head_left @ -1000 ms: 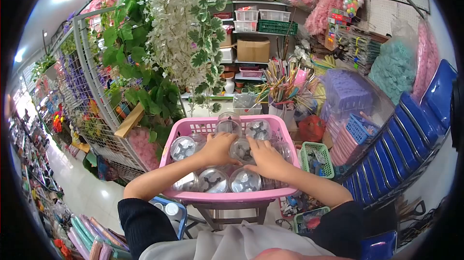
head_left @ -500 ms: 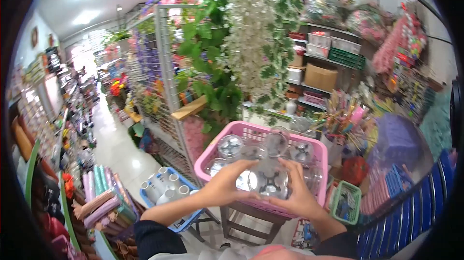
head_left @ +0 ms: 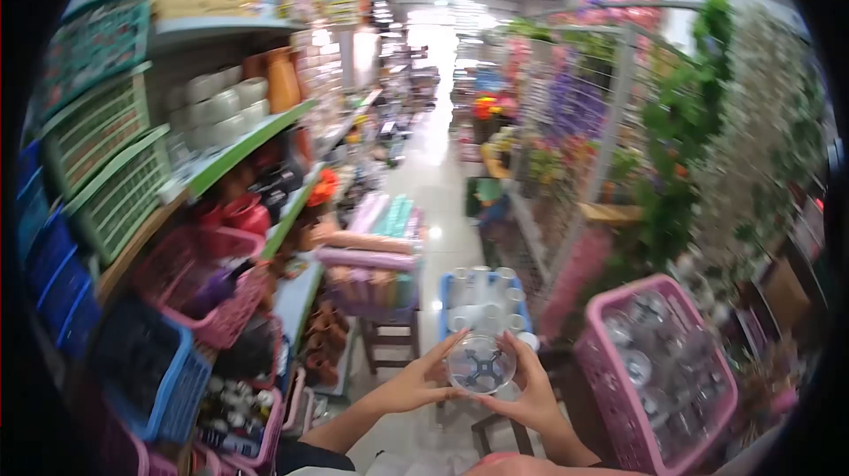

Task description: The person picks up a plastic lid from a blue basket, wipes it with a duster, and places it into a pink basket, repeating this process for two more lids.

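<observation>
A clear, round glass container [head_left: 481, 364] is held between my two hands, in the lower middle of the view. A dark cross-shaped pattern shows through it. My left hand [head_left: 423, 382] curves around its left side and my right hand [head_left: 532, 385] grips the right side. To the right stands a pink basket [head_left: 721, 370] filled with several similar clear containers [head_left: 659, 361]. Just beyond my hands is a blue basket [head_left: 523, 284] with white cylindrical pieces [head_left: 480, 286] in it, partly hidden by my fingers.
Shelves on the left carry white rolls or pots [head_left: 221, 113], with green baskets [head_left: 115, 202] beside them. Pink [head_left: 212, 334] and blue baskets [head_left: 177, 387] sit lower down. Rolled wrapping material [head_left: 367, 259] rests on a stool. A tiled aisle [head_left: 433, 175] runs ahead, with hanging leaves [head_left: 676, 122] at right.
My view has swung left, from the pink basket toward the aisle and shelves. Both hands have carried the clear container away from above the pink basket, which is now at my right.
</observation>
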Demonstrator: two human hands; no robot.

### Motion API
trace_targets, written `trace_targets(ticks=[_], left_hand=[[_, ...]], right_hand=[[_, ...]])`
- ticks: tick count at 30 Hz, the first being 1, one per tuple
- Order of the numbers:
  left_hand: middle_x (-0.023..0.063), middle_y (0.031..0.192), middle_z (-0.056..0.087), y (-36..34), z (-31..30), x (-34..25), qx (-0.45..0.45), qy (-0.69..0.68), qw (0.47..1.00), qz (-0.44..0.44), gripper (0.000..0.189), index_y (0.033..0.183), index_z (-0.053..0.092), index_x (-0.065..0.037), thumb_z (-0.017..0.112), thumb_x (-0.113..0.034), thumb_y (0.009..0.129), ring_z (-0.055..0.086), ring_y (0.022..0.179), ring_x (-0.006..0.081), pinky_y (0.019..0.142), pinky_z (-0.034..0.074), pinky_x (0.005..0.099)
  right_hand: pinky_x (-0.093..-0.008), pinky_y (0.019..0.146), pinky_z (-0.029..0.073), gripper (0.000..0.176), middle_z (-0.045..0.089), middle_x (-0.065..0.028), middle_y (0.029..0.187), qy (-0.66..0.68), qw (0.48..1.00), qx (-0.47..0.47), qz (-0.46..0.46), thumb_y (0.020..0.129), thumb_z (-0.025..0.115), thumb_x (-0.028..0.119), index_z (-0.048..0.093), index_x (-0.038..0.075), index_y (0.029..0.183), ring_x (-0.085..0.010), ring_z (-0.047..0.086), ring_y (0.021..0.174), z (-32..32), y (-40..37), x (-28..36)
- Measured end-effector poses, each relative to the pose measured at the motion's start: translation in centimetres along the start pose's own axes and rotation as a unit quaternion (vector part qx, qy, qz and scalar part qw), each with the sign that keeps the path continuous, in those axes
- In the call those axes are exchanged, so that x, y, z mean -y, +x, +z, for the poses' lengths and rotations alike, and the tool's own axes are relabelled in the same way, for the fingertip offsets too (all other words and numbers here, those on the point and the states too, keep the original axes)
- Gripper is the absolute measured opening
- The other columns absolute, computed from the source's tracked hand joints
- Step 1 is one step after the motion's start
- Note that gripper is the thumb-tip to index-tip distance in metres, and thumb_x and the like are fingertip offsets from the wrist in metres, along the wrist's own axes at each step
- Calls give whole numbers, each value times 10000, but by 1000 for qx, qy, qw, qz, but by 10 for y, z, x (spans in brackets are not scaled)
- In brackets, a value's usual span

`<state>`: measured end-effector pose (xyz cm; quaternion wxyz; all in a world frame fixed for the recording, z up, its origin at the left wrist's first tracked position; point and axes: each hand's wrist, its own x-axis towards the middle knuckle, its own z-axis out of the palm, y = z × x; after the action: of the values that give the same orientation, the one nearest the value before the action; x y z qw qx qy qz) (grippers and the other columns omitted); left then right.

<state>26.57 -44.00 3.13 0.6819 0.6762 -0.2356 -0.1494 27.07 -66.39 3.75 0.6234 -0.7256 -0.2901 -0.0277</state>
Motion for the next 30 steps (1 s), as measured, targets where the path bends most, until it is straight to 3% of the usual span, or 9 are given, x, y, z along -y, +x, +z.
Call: trace_targets(ticks=[5,7,8,9,11,17,22,26,30], left_hand=[[161,1450,257,-99,-41,13,-137,-130,982,16,895,1500,-1,-184,642,-139,878,440,1211,202,970,428,336],[140,1455,246,-135,-53,17,-193,-195,954,123,883,1498,8,-163,640,-191,882,404,1246,210,980,440,371],[118,1457,247,-151,-54,10,-261,-190,942,92,913,1494,14,-148,663,-277,865,377,1268,215,977,454,412],[154,1356,420,-166,-56,4,-306,-176,931,95,1022,1491,7,-147,699,-439,798,550,1135,256,953,465,436],[125,1449,286,-201,-66,17,-333,-197,910,152,895,1484,56,-116,657,-349,863,431,1260,253,945,478,441],[165,1363,422,-272,-76,6,-493,-207,834,137,718,1454,160,-60,580,-294,921,569,1126,312,948,477,443],[170,1367,399,-307,-77,2,-548,-220,788,175,625,1434,196,-37,542,-205,942,560,1131,329,968,473,427],[179,1337,426,-322,-76,0,-629,-213,728,170,520,1385,305,-54,543,-148,933,584,1087,355,933,498,472],[197,1320,458,-333,-70,7,-662,-186,710,153,536,1407,266,-42,512,-163,947,569,1109,381,958,476,460]], right_hand=[[-356,968,433,973,380,-138,1355,-26,982,185,-34,635,843,159,282,38,1421,-245,418,1268,88,57,-3],[-358,972,435,954,393,-134,1347,-10,970,237,-55,635,840,150,297,43,1412,-244,430,1253,127,75,4],[-360,1014,401,949,362,-120,1369,26,960,271,-63,640,836,115,291,36,1413,-238,400,1278,147,83,5],[-363,1056,366,945,331,-105,1390,62,949,303,-69,645,832,80,285,29,1415,-231,371,1304,166,90,7],[-367,1055,369,942,326,-97,1393,97,931,344,-80,652,829,85,283,38,1418,-229,373,1298,204,101,17],[-372,1012,412,943,323,-96,1383,96,861,461,-192,656,824,108,288,87,1432,-235,354,1304,297,127,35],[-382,1036,351,878,364,-202,1375,71,790,516,-324,711,788,207,288,3,1402,-330,391,1273,347,148,57],[-397,999,380,573,495,-211,1251,20,806,412,-423,812,693,266,473,-14,1261,-363,468,1186,387,185,66],[-464,910,421,520,570,-142,1092,-260,797,233,-493,760,714,356,553,62,1157,-295,552,1058,421,231,54]])
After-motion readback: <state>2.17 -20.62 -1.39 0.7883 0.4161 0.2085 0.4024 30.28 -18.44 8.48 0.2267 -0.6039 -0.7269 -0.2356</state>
